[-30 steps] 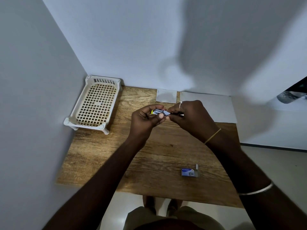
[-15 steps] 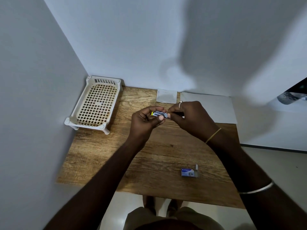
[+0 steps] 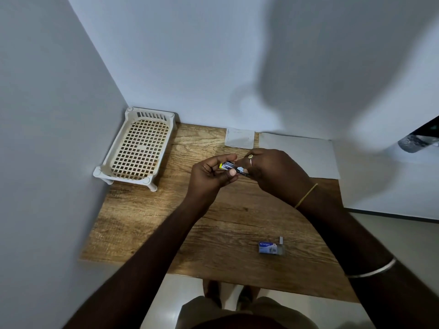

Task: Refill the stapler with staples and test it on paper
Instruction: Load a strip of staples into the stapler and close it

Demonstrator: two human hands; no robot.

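Change: against the earlier frame, I read the left hand [image 3: 209, 179] and right hand [image 3: 278, 172] as slightly lower over the bench [image 3: 147, 222]; the staple box [image 3: 268, 247] has not moved.
Left hand: thumb and curled fingers grip the stapler [image 3: 227, 165], held clear of the bench.
Right hand: fingers curled, fingertips pinching the stapler's thin metal end just beside the left thumb; I cannot tell which part this is.
Stapler: small, blue, with yellow at its left end; held between both hands above mid-bench.
Staple box: blue, lying near the front edge, well apart from the hands; a short grey staple strip [image 3: 281, 240] lies just beside its far right corner.
Paper: white sheet [image 3: 299, 155] at back right; a small pale square [image 3: 239, 138] lies just left of it.
Basket: white lattice basket [image 3: 152, 115] in the back left corner.
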